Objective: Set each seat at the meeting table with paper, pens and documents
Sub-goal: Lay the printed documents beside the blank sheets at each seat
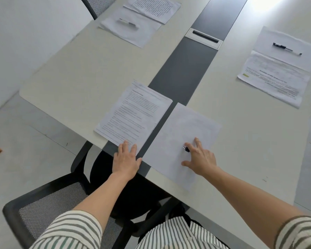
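At the table's near end lie a printed document and, to its right, a blank sheet of paper. My left hand rests flat on the document's near corner, fingers spread. My right hand lies on the blank sheet and covers most of a pen; only the pen's black tip sticks out between my fingers. Whether the hand grips the pen or merely lies over it is unclear.
The white table has a dark centre strip with a cable box. A set seat at far left holds paper, document and pen; another at right has a marker. A black mesh chair stands under the table's near edge.
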`<control>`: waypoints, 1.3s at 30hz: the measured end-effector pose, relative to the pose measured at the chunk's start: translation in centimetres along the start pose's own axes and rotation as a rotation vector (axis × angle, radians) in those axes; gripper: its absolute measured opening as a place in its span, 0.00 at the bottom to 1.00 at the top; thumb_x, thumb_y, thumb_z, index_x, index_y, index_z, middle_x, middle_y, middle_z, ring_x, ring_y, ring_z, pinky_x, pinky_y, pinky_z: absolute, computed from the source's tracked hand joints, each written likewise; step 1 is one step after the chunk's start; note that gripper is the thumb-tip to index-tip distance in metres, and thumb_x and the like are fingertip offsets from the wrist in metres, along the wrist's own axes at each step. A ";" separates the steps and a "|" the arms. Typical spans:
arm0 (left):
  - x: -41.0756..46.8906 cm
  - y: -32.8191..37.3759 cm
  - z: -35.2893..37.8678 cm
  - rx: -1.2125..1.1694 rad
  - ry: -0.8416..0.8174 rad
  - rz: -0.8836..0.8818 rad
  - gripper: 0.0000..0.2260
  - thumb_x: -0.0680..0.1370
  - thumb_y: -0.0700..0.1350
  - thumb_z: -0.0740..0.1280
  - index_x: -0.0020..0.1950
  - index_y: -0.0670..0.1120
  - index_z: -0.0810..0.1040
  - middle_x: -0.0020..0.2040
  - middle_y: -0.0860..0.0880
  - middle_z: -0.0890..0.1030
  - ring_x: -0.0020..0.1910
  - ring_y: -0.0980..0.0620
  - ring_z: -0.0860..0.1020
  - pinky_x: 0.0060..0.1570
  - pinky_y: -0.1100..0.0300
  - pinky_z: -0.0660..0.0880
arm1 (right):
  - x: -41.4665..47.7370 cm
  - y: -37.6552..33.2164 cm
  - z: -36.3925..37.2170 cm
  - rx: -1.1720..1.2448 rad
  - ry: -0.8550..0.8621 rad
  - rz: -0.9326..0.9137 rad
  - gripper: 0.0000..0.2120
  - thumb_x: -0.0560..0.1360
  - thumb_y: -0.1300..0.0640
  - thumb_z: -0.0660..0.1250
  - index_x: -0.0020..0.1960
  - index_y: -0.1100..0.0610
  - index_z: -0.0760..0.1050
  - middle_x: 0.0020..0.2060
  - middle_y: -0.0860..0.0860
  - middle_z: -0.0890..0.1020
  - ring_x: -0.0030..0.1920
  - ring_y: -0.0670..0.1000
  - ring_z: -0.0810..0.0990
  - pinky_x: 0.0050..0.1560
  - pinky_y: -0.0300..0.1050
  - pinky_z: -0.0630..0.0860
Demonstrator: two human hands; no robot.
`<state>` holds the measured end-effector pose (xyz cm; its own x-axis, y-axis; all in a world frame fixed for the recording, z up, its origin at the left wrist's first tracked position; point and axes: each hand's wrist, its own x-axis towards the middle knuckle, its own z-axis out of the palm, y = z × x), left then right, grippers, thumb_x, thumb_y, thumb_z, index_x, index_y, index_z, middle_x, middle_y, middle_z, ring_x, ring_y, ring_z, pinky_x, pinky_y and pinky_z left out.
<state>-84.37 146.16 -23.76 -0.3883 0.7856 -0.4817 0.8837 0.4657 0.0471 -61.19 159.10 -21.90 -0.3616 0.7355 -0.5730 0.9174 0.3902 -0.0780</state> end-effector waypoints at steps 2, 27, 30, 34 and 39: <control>0.1 -0.1 0.0 -0.003 0.009 0.005 0.28 0.81 0.59 0.54 0.77 0.48 0.55 0.78 0.40 0.52 0.76 0.41 0.51 0.69 0.47 0.63 | -0.1 -0.6 0.2 0.007 0.006 -0.004 0.30 0.72 0.40 0.69 0.70 0.43 0.62 0.77 0.54 0.52 0.53 0.59 0.81 0.47 0.47 0.73; -2.7 2.0 1.7 0.089 -0.017 0.433 0.24 0.82 0.50 0.57 0.77 0.48 0.55 0.79 0.40 0.48 0.78 0.42 0.47 0.75 0.49 0.51 | 2.8 -3.5 0.4 0.358 0.186 0.191 0.17 0.77 0.50 0.63 0.64 0.52 0.74 0.59 0.53 0.78 0.57 0.57 0.78 0.54 0.49 0.75; -2.7 2.0 1.8 0.078 -0.012 0.428 0.24 0.82 0.50 0.57 0.76 0.48 0.55 0.79 0.41 0.49 0.78 0.42 0.47 0.75 0.50 0.51 | 2.4 -3.1 1.3 0.403 0.208 0.193 0.11 0.76 0.52 0.64 0.57 0.52 0.78 0.53 0.52 0.81 0.52 0.56 0.79 0.48 0.46 0.73; -2.7 2.1 1.6 0.075 -0.016 0.420 0.24 0.82 0.50 0.58 0.76 0.49 0.56 0.79 0.41 0.48 0.78 0.43 0.46 0.75 0.50 0.51 | 2.6 -3.1 1.4 0.426 0.210 0.186 0.09 0.76 0.54 0.64 0.54 0.53 0.78 0.51 0.51 0.81 0.51 0.56 0.79 0.46 0.44 0.72; -2.7 2.3 0.9 0.087 -0.049 0.419 0.23 0.81 0.49 0.58 0.75 0.48 0.58 0.78 0.41 0.50 0.78 0.42 0.49 0.74 0.49 0.55 | 2.0 -3.0 0.5 0.412 0.145 0.183 0.16 0.75 0.49 0.66 0.61 0.53 0.75 0.55 0.52 0.80 0.54 0.56 0.79 0.53 0.47 0.75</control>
<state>-81.03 144.75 -23.09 0.0194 0.8782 -0.4779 0.9819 0.0733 0.1746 -64.54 159.15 -23.29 -0.1804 0.8529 -0.4899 0.9473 0.0166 -0.3200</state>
